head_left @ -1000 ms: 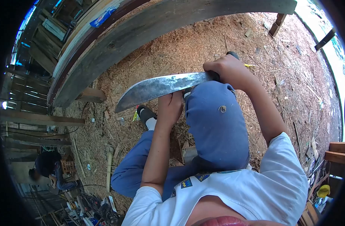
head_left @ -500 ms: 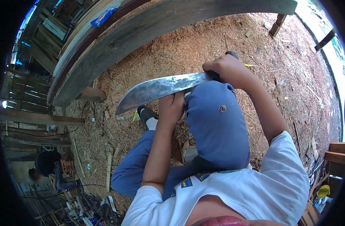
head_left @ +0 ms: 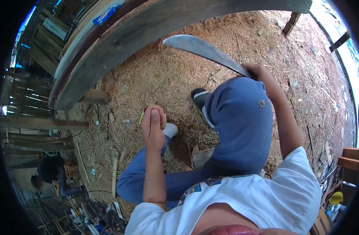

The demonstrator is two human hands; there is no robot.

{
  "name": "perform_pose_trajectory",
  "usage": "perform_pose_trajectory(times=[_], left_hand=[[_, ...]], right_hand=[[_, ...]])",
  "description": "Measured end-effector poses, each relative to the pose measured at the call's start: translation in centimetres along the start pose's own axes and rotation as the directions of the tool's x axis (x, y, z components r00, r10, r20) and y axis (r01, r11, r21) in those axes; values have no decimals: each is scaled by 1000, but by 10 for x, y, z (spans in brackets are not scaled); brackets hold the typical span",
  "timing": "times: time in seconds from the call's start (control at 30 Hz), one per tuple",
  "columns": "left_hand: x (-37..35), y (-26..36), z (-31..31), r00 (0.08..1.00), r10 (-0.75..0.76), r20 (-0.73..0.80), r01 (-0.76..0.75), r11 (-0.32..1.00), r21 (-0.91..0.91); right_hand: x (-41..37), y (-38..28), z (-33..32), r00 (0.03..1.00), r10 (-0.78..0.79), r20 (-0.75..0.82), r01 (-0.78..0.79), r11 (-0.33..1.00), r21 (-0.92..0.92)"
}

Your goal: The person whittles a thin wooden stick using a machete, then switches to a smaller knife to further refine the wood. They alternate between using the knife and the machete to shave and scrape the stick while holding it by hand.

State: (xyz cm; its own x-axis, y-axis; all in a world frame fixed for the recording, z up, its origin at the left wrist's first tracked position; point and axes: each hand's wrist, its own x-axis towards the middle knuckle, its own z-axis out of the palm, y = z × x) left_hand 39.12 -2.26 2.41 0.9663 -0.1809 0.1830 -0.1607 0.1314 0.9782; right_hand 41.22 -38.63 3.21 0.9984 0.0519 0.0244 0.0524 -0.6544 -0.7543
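A machete (head_left: pixel 205 50) with a broad, curved blade points up and left above the litter of shavings. My right hand (head_left: pixel 258 71) is closed round its dark handle, just beyond my raised knee (head_left: pixel 242 98), which hides part of the grip. Over my lower leg, apart from the blade, my left hand (head_left: pixel 153 124) is curled into a fist. Whether anything lies inside those fingers is hidden.
Wood shavings (head_left: pixel 175 78) cover the ground. A long wooden beam (head_left: pixel 148 33) on short legs spans the far side. Another person (head_left: pixel 52 172) is bent over at the left. Stacked timber (head_left: pixel 351 158) stands at the right edge.
The machete has swung away from my left hand, its tip now farther up and right. My left hand has come down and left, off the blade. My raised knee has shifted right.
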Motion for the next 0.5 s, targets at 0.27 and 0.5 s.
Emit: perform_pose_trajectory(times=[0.27,0.5], left_hand=[[46,-18,55,999,17,50,-18,1000,23],[52,-16,70,1000,-20,-23,25,977,211]], right_hand=[[20,-26,-15,932,-352,89,361,873,-328],[27,-49,-1,906,-388,171,424,838,-344]])
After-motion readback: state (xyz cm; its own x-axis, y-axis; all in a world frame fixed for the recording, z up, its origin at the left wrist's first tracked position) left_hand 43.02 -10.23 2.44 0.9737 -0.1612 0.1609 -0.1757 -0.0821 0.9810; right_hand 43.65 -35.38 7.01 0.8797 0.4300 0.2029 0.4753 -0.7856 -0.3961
